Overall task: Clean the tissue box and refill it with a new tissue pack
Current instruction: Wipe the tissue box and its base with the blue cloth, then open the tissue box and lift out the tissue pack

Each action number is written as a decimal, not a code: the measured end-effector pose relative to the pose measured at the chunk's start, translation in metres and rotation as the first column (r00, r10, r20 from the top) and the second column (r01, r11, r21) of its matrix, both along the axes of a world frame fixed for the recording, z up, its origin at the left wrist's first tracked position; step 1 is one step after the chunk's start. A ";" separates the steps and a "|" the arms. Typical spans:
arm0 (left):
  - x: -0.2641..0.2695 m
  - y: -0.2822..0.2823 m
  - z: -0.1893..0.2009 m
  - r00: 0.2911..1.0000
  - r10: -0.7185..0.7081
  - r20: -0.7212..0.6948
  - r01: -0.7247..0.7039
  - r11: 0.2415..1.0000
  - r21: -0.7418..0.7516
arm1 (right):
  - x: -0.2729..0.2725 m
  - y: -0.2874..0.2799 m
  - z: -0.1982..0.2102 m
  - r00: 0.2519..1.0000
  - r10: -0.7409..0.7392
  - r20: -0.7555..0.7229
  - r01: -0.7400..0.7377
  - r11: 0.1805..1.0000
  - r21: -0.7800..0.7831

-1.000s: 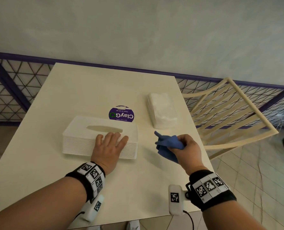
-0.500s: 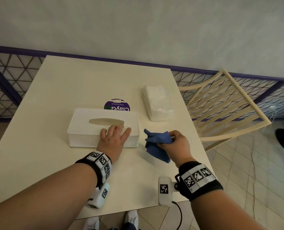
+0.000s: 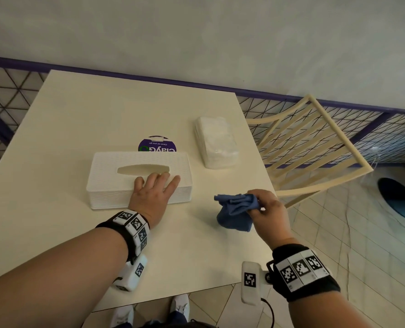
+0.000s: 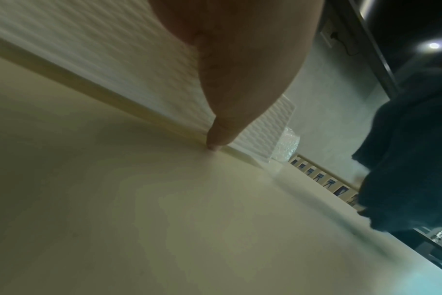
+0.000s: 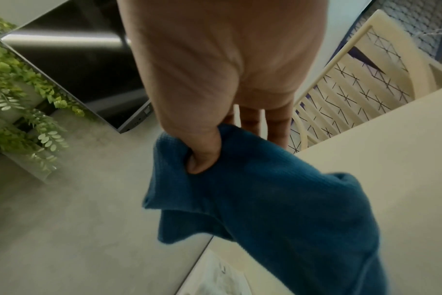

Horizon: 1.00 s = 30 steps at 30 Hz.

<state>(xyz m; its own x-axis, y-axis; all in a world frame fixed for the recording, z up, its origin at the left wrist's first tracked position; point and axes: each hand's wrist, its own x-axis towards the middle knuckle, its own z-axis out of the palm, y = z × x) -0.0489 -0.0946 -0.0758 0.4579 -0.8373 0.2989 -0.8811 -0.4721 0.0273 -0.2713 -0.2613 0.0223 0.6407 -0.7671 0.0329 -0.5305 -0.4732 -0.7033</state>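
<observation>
While steadying the white tissue box (image 3: 116,176), left hand (image 3: 153,194) flat with fingers spread, right hand (image 3: 266,210) pinching blue cloth (image 3: 236,213) beside it.

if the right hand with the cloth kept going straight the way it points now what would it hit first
Probably the near right end of the tissue box. The right hand holds the blue cloth pointing left toward it, with bare table between. Its height is unclear, so it might pass over.

Head view looks down over the table (image 3: 78,119); both wrist views sit close, sharing its top.
</observation>
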 end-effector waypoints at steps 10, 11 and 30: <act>-0.008 0.020 0.013 0.990 0.075 -0.117 -0.067 0.995 0.070 | -0.006 -0.017 0.015 0.990 0.116 0.078 -0.136 0.923 0.361; -0.007 0.026 0.015 0.987 0.096 -0.127 -0.090 0.995 0.053 | 0.001 -0.022 0.010 0.992 0.115 0.058 -0.129 0.905 0.405; -0.001 0.192 0.004 0.617 0.538 -0.574 -0.483 0.835 0.264 | 0.068 -0.020 -0.081 0.641 0.308 -0.703 -0.341 0.935 0.098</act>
